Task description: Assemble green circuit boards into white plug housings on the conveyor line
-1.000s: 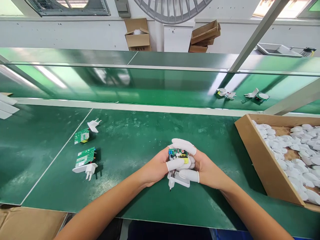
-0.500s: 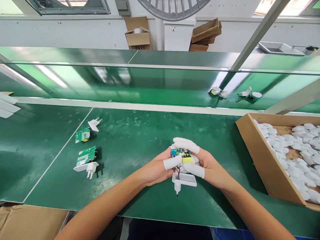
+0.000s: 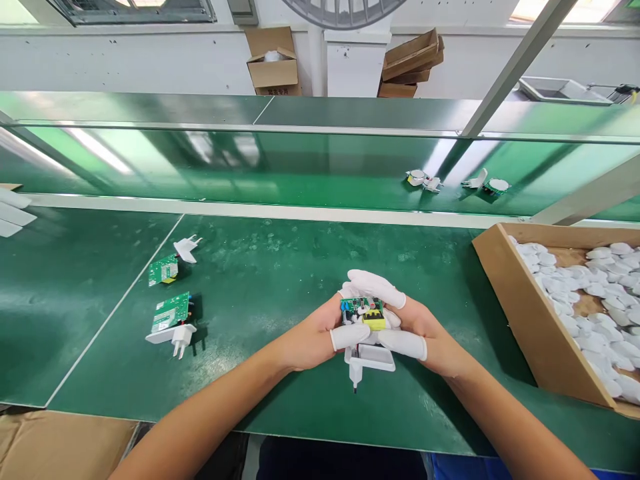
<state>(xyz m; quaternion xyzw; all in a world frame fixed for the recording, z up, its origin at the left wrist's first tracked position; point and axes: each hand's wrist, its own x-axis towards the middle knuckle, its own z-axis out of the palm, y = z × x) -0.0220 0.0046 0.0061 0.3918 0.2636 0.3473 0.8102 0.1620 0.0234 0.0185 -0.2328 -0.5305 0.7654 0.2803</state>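
Note:
Between both hands is a green circuit board (image 3: pixel 354 307) with a yellow transformer on it. A white plug cover (image 3: pixel 376 358) with a plug pin hangs below the board, close to the thumbs. My left hand (image 3: pixel 325 333) is closed round the board's left side, its thumb along the lower edge. My right hand (image 3: pixel 413 327) grips from the right, thumb low and fingers curled behind the board. White finger cots cover the fingertips. Parts of the board and the wires to the cover are hidden by the thumbs.
Two more circuit boards with white plug covers, one nearer (image 3: pixel 171 313) and one farther (image 3: pixel 164 269), lie to the left. A cardboard tray (image 3: pixel 540 327) of white plastic pieces stands at right. Beyond a pale rail (image 3: pixel 300 211), the green conveyor belt (image 3: pixel 310 180) carries more boards.
The thumbs have shifted lower and apart, so more of the board and transformer shows. The boards on the belt have moved left.

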